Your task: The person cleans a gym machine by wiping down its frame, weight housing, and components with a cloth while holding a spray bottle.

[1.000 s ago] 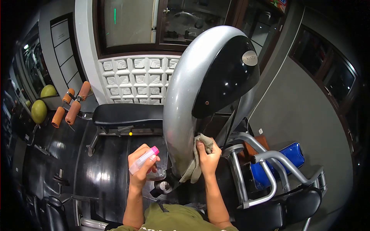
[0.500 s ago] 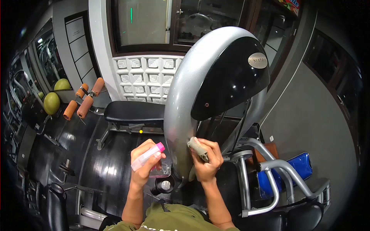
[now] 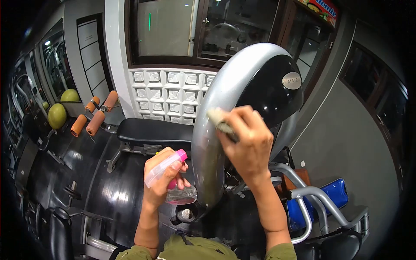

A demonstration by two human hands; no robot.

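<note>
A clear spray bottle [image 3: 182,196] with a pink and white spray head is gripped in my left hand [image 3: 161,177], low at the centre-left. My right hand [image 3: 249,141] is closed around a bunched grey-beige cloth [image 3: 219,119]. The cloth is against the silver curved frame [image 3: 207,149] of a gym machine, at about mid-height. Beside that frame is the machine's black cover [image 3: 275,97], which carries an oval badge [image 3: 291,81].
Left of the machine stands a black padded bench [image 3: 154,132] with orange foam rollers [image 3: 96,123]. A green ball [image 3: 57,116] lies further left. Silver tube handles [image 3: 318,197] and a blue pad [image 3: 338,193] are at the right.
My right hand has moved up along the silver frame with the cloth, which is now bunched rather than hanging down. My left hand still holds the bottle, and the view has shifted.
</note>
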